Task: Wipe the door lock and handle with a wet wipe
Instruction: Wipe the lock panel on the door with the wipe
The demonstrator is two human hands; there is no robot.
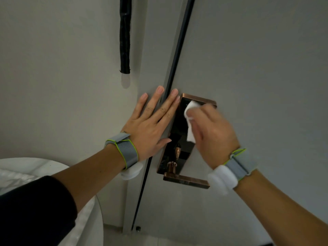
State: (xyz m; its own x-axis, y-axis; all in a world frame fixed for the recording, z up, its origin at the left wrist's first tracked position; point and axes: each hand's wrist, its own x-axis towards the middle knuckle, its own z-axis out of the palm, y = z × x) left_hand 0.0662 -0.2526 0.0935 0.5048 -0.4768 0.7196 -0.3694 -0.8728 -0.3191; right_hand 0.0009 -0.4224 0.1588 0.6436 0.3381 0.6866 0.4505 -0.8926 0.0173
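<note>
The right hand (211, 137) pinched a white wet wipe (190, 119) against the upper black panel of the door lock (177, 137). Left of the lock, the left hand (150, 125) lay flat, fingers spread, across the door's edge. The copper handle (186, 181) jutted out below the lock.

A black wrapped cable (125, 35) hangs down the pale wall (58, 68) ahead of me, its end loose; a white marbled round bench (85, 219) sits low at my left; a small dark door stop (138, 228) rests on the floor.
</note>
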